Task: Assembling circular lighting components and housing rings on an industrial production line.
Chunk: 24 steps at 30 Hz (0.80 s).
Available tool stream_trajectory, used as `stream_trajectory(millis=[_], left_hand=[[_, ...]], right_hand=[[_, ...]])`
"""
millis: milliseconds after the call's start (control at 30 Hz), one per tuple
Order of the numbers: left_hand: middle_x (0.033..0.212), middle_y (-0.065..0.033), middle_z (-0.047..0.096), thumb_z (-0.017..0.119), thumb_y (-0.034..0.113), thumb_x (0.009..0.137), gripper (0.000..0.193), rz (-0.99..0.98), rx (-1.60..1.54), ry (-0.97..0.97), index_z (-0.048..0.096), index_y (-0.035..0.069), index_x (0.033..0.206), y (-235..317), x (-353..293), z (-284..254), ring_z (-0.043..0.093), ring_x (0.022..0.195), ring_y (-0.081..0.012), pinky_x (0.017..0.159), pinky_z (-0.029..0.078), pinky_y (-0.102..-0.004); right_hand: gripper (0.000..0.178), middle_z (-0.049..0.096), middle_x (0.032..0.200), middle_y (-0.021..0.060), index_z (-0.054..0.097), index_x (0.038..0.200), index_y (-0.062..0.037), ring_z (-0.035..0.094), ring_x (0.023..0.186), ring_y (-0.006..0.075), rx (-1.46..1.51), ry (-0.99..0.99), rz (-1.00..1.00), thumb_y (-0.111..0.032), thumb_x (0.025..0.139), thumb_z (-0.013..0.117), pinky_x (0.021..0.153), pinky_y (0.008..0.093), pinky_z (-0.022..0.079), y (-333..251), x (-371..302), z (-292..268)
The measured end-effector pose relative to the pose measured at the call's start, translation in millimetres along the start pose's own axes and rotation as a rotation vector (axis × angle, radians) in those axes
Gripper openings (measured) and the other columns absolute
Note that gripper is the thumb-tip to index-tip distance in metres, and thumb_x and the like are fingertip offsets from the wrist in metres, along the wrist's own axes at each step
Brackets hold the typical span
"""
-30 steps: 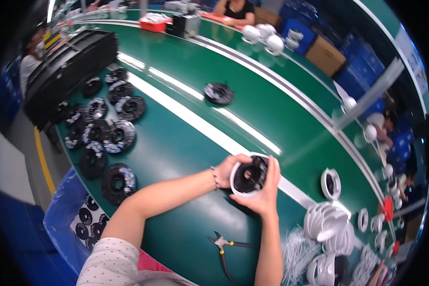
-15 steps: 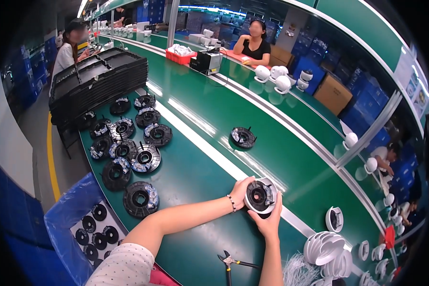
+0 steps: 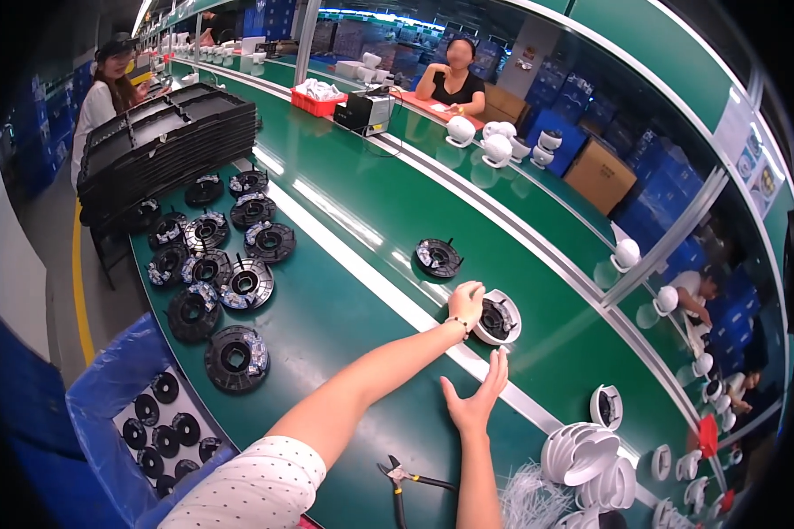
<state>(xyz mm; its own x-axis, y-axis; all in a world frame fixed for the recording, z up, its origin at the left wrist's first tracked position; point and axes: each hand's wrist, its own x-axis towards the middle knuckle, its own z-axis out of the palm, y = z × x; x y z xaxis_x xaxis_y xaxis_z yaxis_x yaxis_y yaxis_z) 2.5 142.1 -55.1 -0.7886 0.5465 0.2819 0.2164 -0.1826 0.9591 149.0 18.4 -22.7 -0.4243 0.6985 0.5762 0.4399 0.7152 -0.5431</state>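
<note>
A white round housing with a black disc-shaped part inside it sits on the green conveyor surface, just past the pale rail. At its left rim is my left hand, fingers curled in against it; the thumb is hidden. My right hand is nearer to me, off the housing, with thumb and fingers spread and nothing held. Beyond the left hand, a black disc assembly with a small circuit board lies on the conveyor. Yellow-and-black cutting pliers lie on the bench left of my right forearm.
Several black disc assemblies cover the bench's left part, before stacked black trays. A blue-lined bin holds black rings. White shells and thin white strips lie at the right. Co-workers sit or stand across and at the left.
The white housing has gone from between both my hands, over the rail, onto the conveyor. My right hand has let go and drawn back; my left hand has stayed at the housing's rim.
</note>
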Motion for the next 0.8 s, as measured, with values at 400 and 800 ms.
stream_trajectory(millis=[400,800], left_hand=[[0.042,0.0000,0.040,0.042,0.040,0.083,0.040,-0.050,-0.911,0.554,0.055,0.004,0.073,137,120,-292,0.040,0.039,-0.0112,0.039,0.037,-0.0237],[0.052,-0.0013,0.047,0.039,0.022,0.079,0.025,0.074,-1.229,0.374,0.053,0.003,0.071,120,146,-417,0.042,0.044,-0.0096,0.047,0.041,-0.0244]], right_hand=[[0.018,0.043,0.055,0.0014,0.058,0.072,-0.0085,0.042,0.060,0.0201,0.043,0.047,-0.049,-0.012,0.058,0.069,0.062,0.0314,0.033,4,-1,-3],[0.008,0.042,0.048,0.0014,0.060,0.066,-0.0076,0.043,0.054,0.0183,0.048,0.055,0.048,-0.008,0.061,0.066,0.054,0.0298,0.035,-7,1,-23]])
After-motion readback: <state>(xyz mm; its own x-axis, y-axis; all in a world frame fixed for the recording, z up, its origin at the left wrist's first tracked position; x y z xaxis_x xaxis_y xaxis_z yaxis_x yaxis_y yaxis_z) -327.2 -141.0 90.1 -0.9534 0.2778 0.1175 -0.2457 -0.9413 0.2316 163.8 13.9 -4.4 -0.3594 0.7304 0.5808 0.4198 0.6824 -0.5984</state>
